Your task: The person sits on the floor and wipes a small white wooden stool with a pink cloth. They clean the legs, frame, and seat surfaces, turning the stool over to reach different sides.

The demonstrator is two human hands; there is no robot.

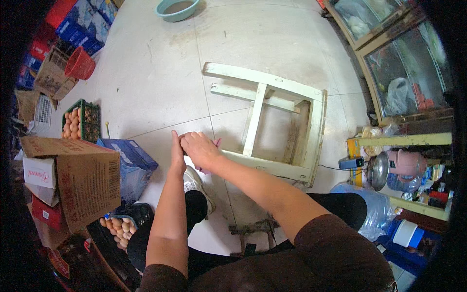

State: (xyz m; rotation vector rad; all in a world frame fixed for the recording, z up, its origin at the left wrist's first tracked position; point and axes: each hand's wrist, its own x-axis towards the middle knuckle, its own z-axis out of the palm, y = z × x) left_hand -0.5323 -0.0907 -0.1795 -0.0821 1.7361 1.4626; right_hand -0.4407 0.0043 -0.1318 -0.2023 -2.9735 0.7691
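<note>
Near the middle of the head view my two hands meet above the tiled floor. My left hand [177,151] is upright, its fingers extended, touching the knuckles of my right hand. My right hand [200,149] is curled with its back up, over a pinkish-purple cloth or similar soft thing [217,142] that shows at its far side and below it. What lies between the palms is hidden. Just to the right, a white-painted wooden frame [255,113] with crossbars, like a stool or bench on its side, rests on the floor. My light shoe [192,180] is below the hands.
At left are a cardboard box [89,182], a blue box [135,153], a green crate of eggs [91,116] and a red basket [81,62]. A light-blue basin [177,16] holds dark liquid at the top. Glass-door cabinets [365,54] and a yellowish shelf [405,139] with a metal bowl stand right.
</note>
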